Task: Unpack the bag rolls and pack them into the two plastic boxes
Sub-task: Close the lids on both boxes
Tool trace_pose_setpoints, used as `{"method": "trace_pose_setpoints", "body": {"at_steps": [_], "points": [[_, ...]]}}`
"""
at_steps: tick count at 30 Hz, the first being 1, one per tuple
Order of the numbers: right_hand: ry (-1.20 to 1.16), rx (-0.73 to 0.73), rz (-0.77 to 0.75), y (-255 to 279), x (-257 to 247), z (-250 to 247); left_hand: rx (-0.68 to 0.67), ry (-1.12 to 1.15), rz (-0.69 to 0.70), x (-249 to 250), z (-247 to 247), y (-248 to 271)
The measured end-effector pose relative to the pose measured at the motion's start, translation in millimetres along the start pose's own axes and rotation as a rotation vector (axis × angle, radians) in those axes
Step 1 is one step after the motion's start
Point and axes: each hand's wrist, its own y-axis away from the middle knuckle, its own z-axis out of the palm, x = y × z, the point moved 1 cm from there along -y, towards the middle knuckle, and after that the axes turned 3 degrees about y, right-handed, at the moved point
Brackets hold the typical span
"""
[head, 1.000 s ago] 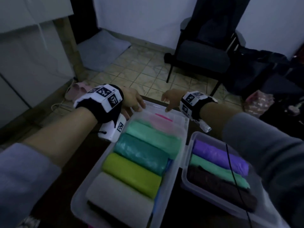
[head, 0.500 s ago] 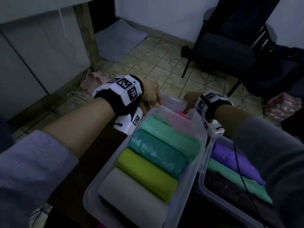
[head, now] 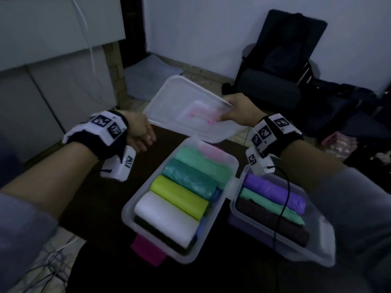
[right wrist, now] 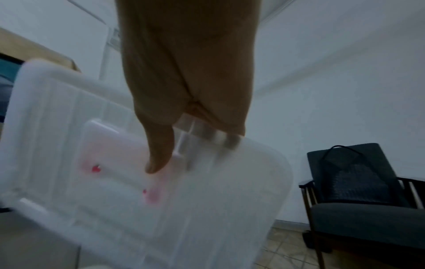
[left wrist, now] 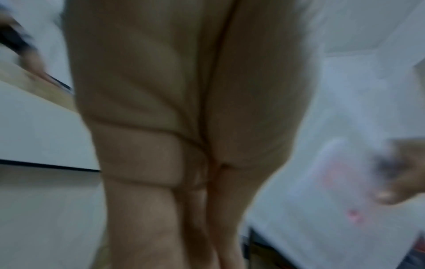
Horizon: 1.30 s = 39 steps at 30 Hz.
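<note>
Far left: grey cabinet (head: 48, 81) with a white cable (head: 84, 28) hanging down its front. Left hand (head: 137, 132) just above the dark bench (head: 101, 199), beside the left box (head: 179, 199), fingers loosely curled, holding nothing; same in the left wrist view (left wrist: 184, 127), blurred. In the left box, on the bench: rolls (head: 186, 187) packed side by side, white nearest, then yellow-green, teal, mint, pink at the far end, darker ones underneath. Magenta strip (head: 148, 250) poking out from under the near end. Above and beyond that box: clear lid (head: 179, 102), tilted, lifted off the bench, red marks on it. Right hand (head: 239, 113) pinching the lid's right edge, thumb on top, fingers under; in the right wrist view (right wrist: 188, 81) the lid (right wrist: 115, 163) shows blurred. Right box (head: 317, 256) just beside the left one, with purple, mint and dark rolls (head: 273, 201), black wire (head: 283, 197) draped across. Far right: dark chair (head: 281, 66) against the wall.
</note>
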Motion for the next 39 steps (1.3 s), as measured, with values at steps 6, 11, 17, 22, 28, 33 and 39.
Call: {"method": "trace_pose_setpoints", "body": {"at_steps": [6,11,17,22,28,33,39], "points": [[0.016,0.193,-0.310,74.7,-22.1,27.7,0.288,0.295,0.033,-58.5,9.1,31.9],[0.051,0.055,-0.379,114.9,-10.1,64.6,0.162,0.445,0.031,-78.5,44.3,54.5],[0.105,-0.385,-0.245,143.3,-21.7,66.5,0.302,0.208,0.145,-93.3,71.8,60.9],[0.107,-0.473,-0.113,138.7,-39.1,51.5,0.395,0.138,0.121,-91.5,89.7,71.3],[0.061,-0.048,0.216,106.9,-15.7,68.6,0.462,0.046,-0.006,-92.2,116.4,76.6],[0.064,-0.074,0.340,98.6,-2.6,70.3,0.522,-0.078,-0.037,-91.5,131.8,73.4],[0.081,-0.052,0.386,105.0,-4.2,62.1,0.488,-0.157,0.026,-94.4,107.2,46.6]]}}
